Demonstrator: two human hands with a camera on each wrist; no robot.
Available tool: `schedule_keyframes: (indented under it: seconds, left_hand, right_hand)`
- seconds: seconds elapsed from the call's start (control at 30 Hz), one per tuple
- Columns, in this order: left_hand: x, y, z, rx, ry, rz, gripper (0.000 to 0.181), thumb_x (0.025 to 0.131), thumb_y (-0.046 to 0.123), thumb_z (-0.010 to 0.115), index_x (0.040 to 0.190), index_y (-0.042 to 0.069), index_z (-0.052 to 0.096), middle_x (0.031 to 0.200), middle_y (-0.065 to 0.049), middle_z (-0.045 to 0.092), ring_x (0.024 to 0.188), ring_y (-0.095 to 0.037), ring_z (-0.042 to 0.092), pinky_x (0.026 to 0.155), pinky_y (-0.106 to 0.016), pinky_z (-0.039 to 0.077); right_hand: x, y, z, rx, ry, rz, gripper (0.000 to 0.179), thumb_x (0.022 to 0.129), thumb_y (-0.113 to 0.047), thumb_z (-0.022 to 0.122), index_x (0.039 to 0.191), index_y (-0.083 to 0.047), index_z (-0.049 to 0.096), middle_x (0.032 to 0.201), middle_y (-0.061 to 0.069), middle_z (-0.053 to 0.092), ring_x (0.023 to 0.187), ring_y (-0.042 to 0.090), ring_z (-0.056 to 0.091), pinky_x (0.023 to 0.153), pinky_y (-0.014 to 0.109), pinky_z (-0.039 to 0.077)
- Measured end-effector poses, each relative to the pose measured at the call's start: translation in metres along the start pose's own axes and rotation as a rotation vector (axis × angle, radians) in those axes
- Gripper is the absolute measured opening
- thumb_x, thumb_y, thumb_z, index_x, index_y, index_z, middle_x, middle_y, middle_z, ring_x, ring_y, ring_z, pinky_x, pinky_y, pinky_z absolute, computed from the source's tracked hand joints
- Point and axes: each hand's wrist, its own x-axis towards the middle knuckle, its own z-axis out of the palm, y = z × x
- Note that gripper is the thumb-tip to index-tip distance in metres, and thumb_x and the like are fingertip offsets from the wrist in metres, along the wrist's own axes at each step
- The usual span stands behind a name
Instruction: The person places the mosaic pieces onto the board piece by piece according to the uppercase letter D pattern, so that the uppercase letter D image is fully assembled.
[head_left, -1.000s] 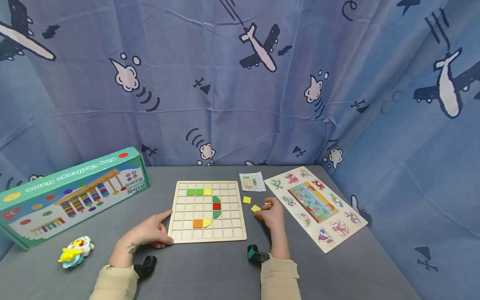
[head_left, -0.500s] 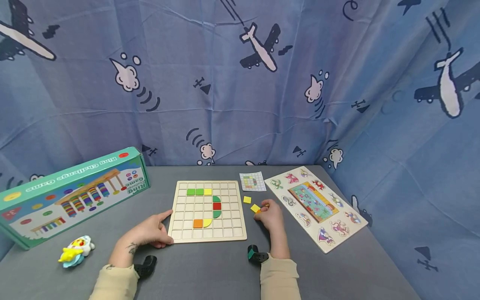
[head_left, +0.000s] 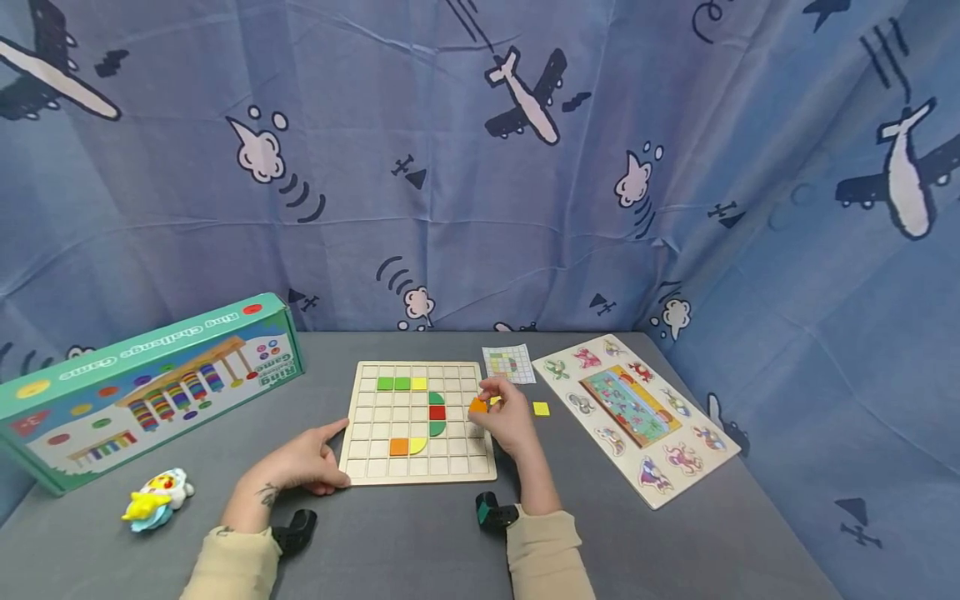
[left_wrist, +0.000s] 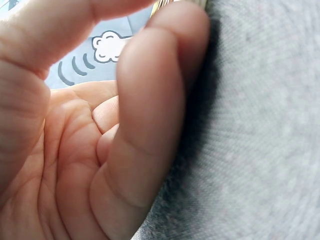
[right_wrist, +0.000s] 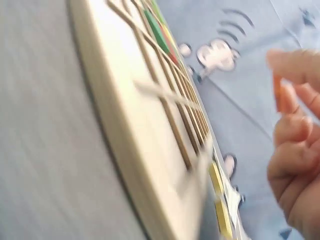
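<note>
My right hand (head_left: 512,421) pinches an orange square tile (head_left: 477,406) between thumb and fingers, over the right edge of the wooden grid board (head_left: 375,468). The right wrist view shows the tile (right_wrist: 278,92) edge-on, raised above the board. At the board's left edge rests my left hand (head_left: 296,462), index finger stretched along the side and thumb by the near corner. Set in the grid are green squares (head_left: 393,383), a yellow square (head_left: 419,383), green rounded pieces (head_left: 437,428), a red square (head_left: 437,412), an orange square (head_left: 399,447) and a yellow rounded piece (head_left: 417,447).
Right of the board lies a yellow tile (head_left: 541,408); another is partly covered by my right hand. A pattern card (head_left: 510,364) sits behind them. An animal puzzle board (head_left: 637,417) lies at right. A game box (head_left: 157,383) and small toy (head_left: 157,500) stand at left.
My right hand has lifted the orange tile from beside the yellow tiles and carried it left to the board's edge. The left hand keeps its place. The head view has shifted slightly.
</note>
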Motion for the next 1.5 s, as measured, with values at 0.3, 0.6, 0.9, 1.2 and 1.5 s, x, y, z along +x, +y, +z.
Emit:
schedule_keyframes:
  seconds: [0.3,0.6,0.9,1.2,1.5]
  left_hand:
    - [-0.001,-0.001,0.001,-0.001,0.011,0.018,0.101,0.068,0.007,0.077,0.147,-0.002,0.015,0.057,-0.003,0.057,0.045,-0.009,0.05,0.046,-0.026,0.045]
    - [0.001,-0.003,0.001,0.012,0.015,0.011,0.101,0.067,0.008,0.078,0.147,-0.003,0.016,0.057,-0.003,0.057,0.045,-0.009,0.05,0.046,-0.026,0.046]
    - [-0.002,0.002,0.0,0.016,0.006,0.019,0.1,0.068,0.008,0.077,0.146,-0.005,0.016,0.057,-0.002,0.056,0.046,-0.009,0.051,0.048,-0.027,0.046]
    - [-0.003,0.0,-0.001,0.017,-0.008,0.04,0.101,0.069,0.009,0.078,0.146,-0.004,0.015,0.057,-0.002,0.056,0.045,-0.009,0.05,0.048,-0.027,0.047]
    - [-0.004,0.003,0.0,0.005,-0.005,0.035,0.1,0.069,0.007,0.077,0.146,-0.004,0.014,0.057,-0.002,0.056,0.045,-0.01,0.05,0.048,-0.028,0.046]
  right_hand:
    - [0.005,-0.01,0.042,-0.035,-0.198,-0.06,0.043,0.069,0.006,0.074,0.109,0.003,0.057,0.092,0.018,0.057,0.055,0.011,0.037,0.049,0.018,0.033]
    - [0.003,-0.019,0.08,-0.104,-0.379,-0.09,0.044,0.069,0.003,0.075,0.11,0.004,0.057,0.088,0.008,0.059,0.054,0.008,0.037,0.049,0.017,0.033]
    - [0.0,-0.027,0.106,-0.29,-0.446,-0.042,0.044,0.066,0.001,0.078,0.106,-0.006,0.061,0.082,-0.002,0.057,0.051,0.009,0.041,0.05,0.02,0.037]
    - [0.0,-0.034,0.12,-0.535,-0.46,-0.039,0.042,0.064,-0.004,0.081,0.1,-0.011,0.061,0.077,-0.005,0.057,0.061,0.008,0.048,0.054,0.02,0.038]
    - [-0.002,-0.037,0.124,-0.581,-0.453,-0.024,0.035,0.063,-0.003,0.081,0.092,-0.011,0.061,0.073,-0.004,0.054,0.06,0.01,0.045,0.053,0.021,0.035]
